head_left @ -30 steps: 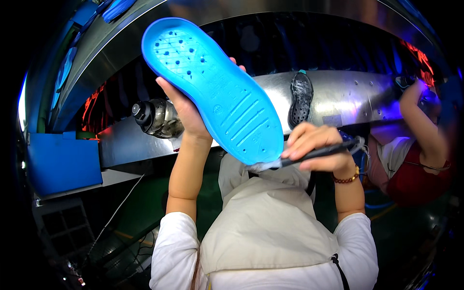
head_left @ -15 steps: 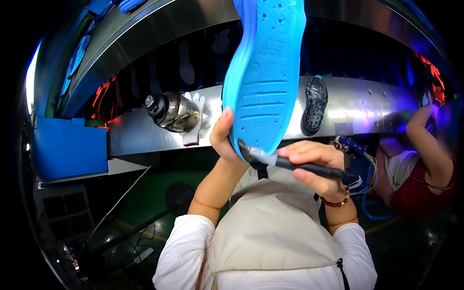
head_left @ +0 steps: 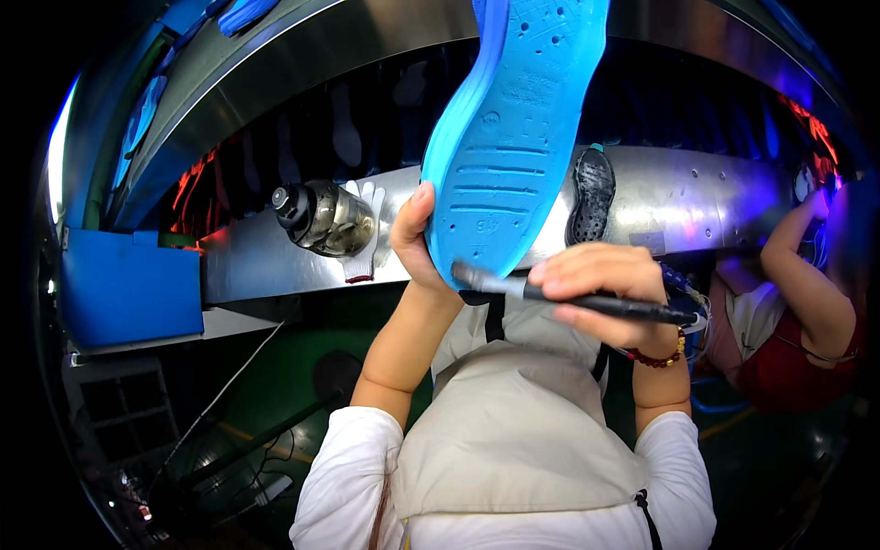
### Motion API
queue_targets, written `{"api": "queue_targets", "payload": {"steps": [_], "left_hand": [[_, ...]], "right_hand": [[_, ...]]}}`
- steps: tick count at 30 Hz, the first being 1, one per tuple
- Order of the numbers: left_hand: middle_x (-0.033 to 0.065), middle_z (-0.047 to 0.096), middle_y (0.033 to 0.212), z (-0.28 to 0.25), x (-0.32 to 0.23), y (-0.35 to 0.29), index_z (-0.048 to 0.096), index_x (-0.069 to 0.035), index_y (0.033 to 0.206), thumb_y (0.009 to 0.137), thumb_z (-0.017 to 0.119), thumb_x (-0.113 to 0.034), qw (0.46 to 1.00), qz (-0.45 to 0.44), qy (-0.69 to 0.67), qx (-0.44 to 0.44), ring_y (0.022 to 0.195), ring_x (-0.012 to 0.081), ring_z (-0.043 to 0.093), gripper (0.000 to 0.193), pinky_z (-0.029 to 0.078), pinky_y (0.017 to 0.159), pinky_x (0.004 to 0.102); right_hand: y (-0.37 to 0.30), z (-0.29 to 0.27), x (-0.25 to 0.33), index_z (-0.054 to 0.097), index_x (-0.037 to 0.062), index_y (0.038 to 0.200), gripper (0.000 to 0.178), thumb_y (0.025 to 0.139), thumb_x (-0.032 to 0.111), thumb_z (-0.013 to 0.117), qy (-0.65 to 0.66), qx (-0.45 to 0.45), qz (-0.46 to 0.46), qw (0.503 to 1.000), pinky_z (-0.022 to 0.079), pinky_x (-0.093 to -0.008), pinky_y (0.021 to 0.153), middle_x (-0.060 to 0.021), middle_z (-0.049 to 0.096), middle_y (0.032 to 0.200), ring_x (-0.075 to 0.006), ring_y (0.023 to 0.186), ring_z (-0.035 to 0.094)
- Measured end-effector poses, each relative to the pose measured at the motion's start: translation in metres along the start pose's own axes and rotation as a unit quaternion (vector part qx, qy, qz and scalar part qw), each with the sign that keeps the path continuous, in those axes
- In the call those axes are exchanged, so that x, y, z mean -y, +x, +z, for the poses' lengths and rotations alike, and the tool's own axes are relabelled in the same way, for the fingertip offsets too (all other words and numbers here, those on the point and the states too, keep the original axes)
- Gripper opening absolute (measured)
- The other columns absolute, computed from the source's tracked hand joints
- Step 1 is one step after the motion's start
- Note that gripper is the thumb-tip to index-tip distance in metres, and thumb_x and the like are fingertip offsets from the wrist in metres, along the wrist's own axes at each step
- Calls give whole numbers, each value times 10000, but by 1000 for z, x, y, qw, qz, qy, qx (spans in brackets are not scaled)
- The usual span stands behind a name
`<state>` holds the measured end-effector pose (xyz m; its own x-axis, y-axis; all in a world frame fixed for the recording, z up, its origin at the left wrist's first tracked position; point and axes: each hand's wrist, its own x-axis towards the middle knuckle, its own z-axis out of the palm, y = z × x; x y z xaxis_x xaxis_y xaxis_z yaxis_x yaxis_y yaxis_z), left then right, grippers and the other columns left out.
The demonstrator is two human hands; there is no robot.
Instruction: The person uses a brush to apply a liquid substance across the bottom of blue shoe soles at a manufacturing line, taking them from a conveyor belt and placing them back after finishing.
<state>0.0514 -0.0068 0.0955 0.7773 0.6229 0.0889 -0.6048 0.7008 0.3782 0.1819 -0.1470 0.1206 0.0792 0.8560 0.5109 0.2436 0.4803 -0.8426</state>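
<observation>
A big light-blue shoe sole [head_left: 513, 151] stands raised in front of me, its ridged face toward me. My left hand [head_left: 423, 240] is closed on its lower left edge, the thumb along the side and the other fingers hidden behind. In my right hand [head_left: 605, 286] is a brush with a dark handle [head_left: 642, 309]. Its blurred bristle end lies at the sole's lower rounded end, apparently touching it.
On the metal bench [head_left: 678, 202] stand a smoky clear jar with a black top [head_left: 330, 220], a white knitted glove [head_left: 370, 229] beneath it, and a black perforated sole [head_left: 591, 197]. A blue box [head_left: 133, 289] sits left. At right, another person's arm [head_left: 802, 266] reaches toward the bench.
The sole has tilted, its upper end shifting right, and my left hand has risen slightly. My right hand has moved slightly right, with the brush lying flatter.
</observation>
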Motion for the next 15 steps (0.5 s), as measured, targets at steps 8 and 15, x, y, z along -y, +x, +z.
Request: {"api": "queue_targets", "payload": {"steps": [8,15], "left_hand": [[216,553,1090,-11,-9,16,484,58,1147,856,400,-348,986,-124,-93,69,955,305,573,506,454,853,404],[203,521,1128,9,-14,18,439,37,1205,748,557,-329,896,-372,237,-44,994,289,532,597,409,883,388]], "right_hand": [[2,12,12,621,-5,804,163,656,11,690,-36,118,-28,992,507,-336,740,-131,647,856,-257,832,634],[-8,-17,-3,638,63,908,228,686,17,669,-62,168,37,983,515,-284,686,-105,645,945,-223,807,642]]}}
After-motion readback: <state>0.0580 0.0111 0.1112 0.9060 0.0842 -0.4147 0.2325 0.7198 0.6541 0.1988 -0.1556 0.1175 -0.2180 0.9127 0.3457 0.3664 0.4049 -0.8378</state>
